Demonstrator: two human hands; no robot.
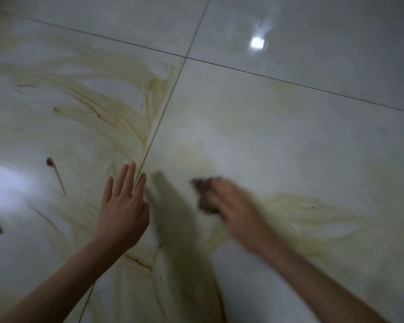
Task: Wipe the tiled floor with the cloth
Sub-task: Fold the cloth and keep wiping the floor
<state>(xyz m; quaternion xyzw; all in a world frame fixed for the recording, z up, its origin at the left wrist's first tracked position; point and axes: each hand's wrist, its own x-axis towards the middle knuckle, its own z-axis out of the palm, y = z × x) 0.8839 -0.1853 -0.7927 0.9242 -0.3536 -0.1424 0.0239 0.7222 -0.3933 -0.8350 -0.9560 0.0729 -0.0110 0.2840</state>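
Your left hand (124,206) is spread flat with fingers straight, while your blurred right hand (233,206) curls its fingers round the cloth (204,194).

The person's slim, long-fingered left hand (124,206) and smooth left forearm (63,276), bare all the way to the near left edge, show sharply, while the right hand (233,206) and right forearm (313,273), likewise bare at the near right, are blurred, their finer details unreadable.

One head-worn view. Faces forward and steeply down onto tiled floor (289,141), close range; its far stretch fills the top edge.
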